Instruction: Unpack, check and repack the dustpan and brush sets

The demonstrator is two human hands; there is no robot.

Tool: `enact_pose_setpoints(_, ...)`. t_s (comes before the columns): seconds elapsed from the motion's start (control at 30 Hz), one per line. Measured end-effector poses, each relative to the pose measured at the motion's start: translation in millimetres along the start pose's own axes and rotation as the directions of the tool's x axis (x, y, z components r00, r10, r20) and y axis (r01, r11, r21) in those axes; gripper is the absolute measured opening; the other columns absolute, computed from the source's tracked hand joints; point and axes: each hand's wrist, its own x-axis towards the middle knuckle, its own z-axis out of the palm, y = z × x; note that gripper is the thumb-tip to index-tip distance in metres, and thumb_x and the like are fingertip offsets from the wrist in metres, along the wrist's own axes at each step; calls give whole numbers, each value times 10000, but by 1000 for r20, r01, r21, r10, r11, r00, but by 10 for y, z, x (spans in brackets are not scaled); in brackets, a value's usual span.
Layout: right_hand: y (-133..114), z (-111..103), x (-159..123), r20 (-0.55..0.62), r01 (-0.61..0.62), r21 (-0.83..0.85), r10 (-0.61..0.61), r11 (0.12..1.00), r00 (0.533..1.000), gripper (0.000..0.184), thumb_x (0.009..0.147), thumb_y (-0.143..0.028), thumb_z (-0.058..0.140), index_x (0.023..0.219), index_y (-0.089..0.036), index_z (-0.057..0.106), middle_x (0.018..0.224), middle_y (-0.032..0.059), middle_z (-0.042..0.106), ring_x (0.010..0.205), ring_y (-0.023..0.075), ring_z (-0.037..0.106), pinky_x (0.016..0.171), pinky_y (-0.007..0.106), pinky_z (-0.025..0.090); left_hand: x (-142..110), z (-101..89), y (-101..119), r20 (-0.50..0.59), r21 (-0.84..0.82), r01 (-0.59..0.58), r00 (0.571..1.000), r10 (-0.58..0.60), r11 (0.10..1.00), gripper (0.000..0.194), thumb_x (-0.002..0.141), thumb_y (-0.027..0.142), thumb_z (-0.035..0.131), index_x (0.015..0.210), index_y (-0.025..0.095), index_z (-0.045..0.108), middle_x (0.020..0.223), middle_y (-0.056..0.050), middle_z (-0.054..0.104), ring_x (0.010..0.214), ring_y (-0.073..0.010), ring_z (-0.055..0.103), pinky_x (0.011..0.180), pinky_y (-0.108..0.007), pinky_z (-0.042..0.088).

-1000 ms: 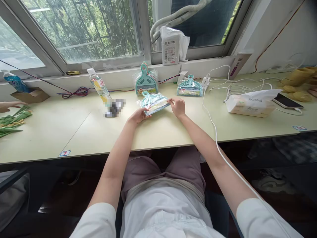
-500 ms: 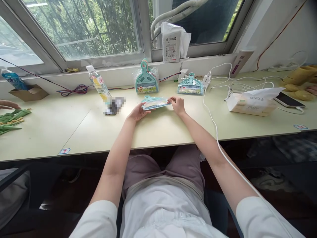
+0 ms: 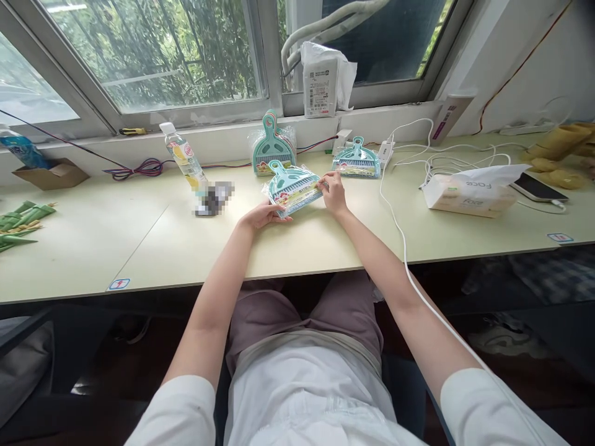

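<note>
A teal mini dustpan-and-brush set in a clear plastic bag [image 3: 292, 187] is held tilted up above the pale desk [image 3: 139, 241]. My left hand [image 3: 264, 215] grips its lower left corner from beneath. My right hand [image 3: 331, 191] pinches its right edge. A second bagged set [image 3: 271, 146] leans upright against the sill behind it. A third bagged set [image 3: 356, 161] lies flat to the right.
A drink bottle [image 3: 185, 158] and a blurred small object [image 3: 212, 198] stand to the left. White cables [image 3: 421, 162], a tissue pack [image 3: 471, 189] and a phone [image 3: 539, 187] lie to the right. Green leaf strips [image 3: 21, 222] and a cardboard box [image 3: 51, 174] sit at far left.
The bagged set, lying almost flat half a second ago, is now tipped up with its face toward me. The other person's hand at far left has gone from view.
</note>
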Motion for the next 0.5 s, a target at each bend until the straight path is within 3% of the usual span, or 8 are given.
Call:
enact_pose_setpoints(0.1,73,32,32,-11,-23,68,24,997,1000,158,901,-256,531,1003,-182,626,1163,133,534,1050,243,563,953,406,467,-7,13,5,9,19,-6,1000,6,1000,603,742,149,696,1303,152,476,1137,-147,678,850,-234,730,758,-311,634)
enact_pose_setpoints(0.2,155,68,62,32,-122,165,119,979,992,330,847,-226,595,1175,-188,588,1178,130,579,1099,251,567,991,420,460,-3,25,6,13,28,-11,1000,11,1000,585,750,157,685,1297,151,478,1078,-139,693,818,-236,730,765,-347,632)
enact_pose_setpoints(0.27,209,98,72,121,-221,243,196,945,973,435,820,-229,628,1247,-181,564,1175,125,618,1093,256,589,999,435,465,5,30,4,8,22,-13,1000,13,1000,560,751,162,684,1276,149,489,1014,-119,703,773,-222,728,733,-338,632)
enact_pose_setpoints(0.37,286,150,73,230,-323,364,251,874,940,446,782,-271,678,1213,-179,608,1153,103,663,1068,260,619,999,453,483,27,44,-7,-27,-2,-14,1000,14,1000,469,763,204,688,1201,133,534,913,-87,701,700,-194,717,618,-272,615)
enact_pose_setpoints(0.5,366,198,67,214,-350,462,280,815,936,482,739,-365,733,1188,-217,639,1111,80,684,1073,274,628,967,490,515,72,63,-33,-69,-21,-55,996,53,998,533,789,300,699,1264,150,508,1000,-104,700,667,-171,705,556,-236,587)
